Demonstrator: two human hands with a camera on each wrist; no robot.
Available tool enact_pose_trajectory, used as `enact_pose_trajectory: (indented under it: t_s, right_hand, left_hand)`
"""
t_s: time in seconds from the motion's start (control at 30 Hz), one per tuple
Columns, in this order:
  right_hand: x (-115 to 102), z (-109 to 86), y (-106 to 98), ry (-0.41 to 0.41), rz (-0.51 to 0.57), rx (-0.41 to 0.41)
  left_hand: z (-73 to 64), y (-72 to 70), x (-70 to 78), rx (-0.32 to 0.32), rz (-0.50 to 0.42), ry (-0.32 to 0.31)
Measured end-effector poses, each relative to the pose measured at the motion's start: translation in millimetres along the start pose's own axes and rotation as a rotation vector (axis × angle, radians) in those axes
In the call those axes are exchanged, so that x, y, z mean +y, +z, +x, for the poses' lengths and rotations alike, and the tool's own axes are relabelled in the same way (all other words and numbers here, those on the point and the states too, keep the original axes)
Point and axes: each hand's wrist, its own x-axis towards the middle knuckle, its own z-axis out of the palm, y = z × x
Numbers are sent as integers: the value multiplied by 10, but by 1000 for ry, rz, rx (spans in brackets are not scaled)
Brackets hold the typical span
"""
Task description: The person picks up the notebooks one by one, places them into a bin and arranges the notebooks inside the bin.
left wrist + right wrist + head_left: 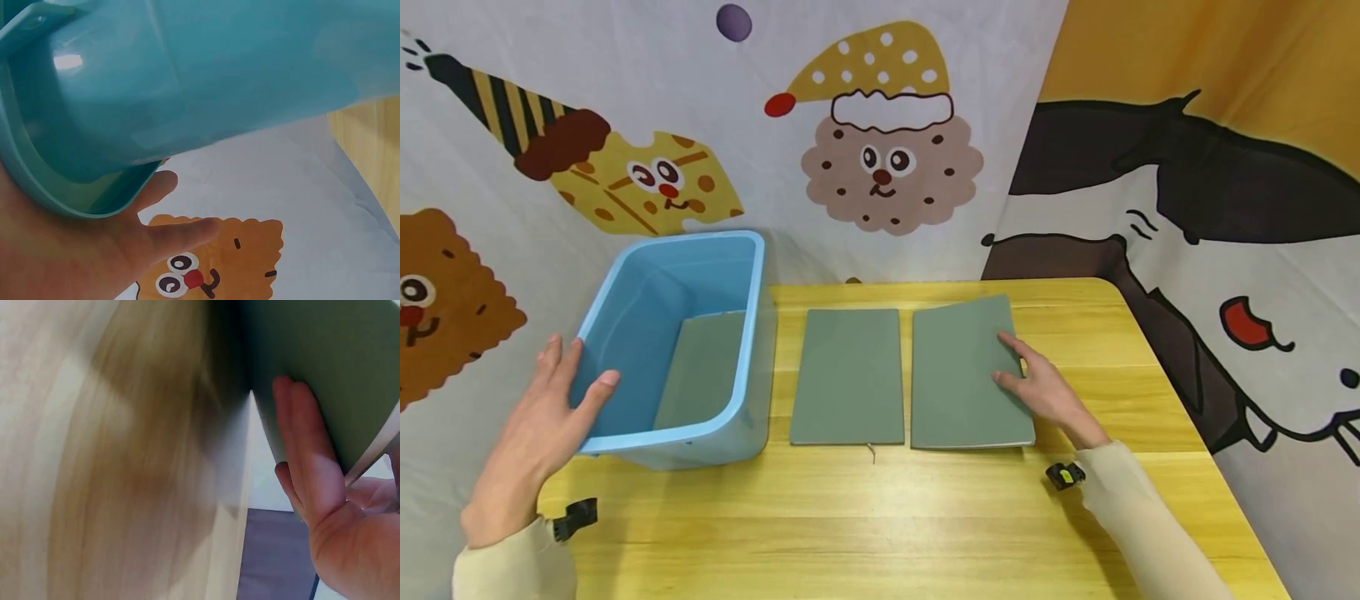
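My left hand (pixel 542 417) rests at the left rim of a light blue plastic bin (pixel 752 333), its fingers extended and its thumb over the rim. Inside the bin a grey-green notebook (pixel 703 367) lies on the floor. At the right, my right hand (pixel 1047 387) grips the right edge of another grey-green notebook (pixel 962 375), fingers on both its faces. That edge is tilted up off the table, and its underside (pixel 350 369) shows in the right wrist view. Between bin and gripped notebook, a third grey-green notebook (pixel 850 375) lies flat.
Everything stands on a yellow wood-grain table (pixel 880 517). A thin ribbon (pixel 872 453) sticks out below the middle notebook. Behind the table hangs a cartoon-printed cloth (pixel 700 50), close to the bin's far side.
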Motion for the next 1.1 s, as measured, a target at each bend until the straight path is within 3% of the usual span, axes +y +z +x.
enact_pose_trajectory:
  t_s: [0.17,0.43,0.93,1.1]
  right_hand:
    - [-33,-63,-34,-20,100,8]
    - [-107,-172,-88,5,399,14]
    - [-242,-345,-158,-78,442,136]
    - [-328,-397,-186,-60,524,134]
  left_hand:
    - [-21,19,6,26,-11,-4]
    - [-37,40,29,55,-20,-15]
    - [-41,56,12,66,-18,-35]
    - [-33,55,19,65,-21,-37]
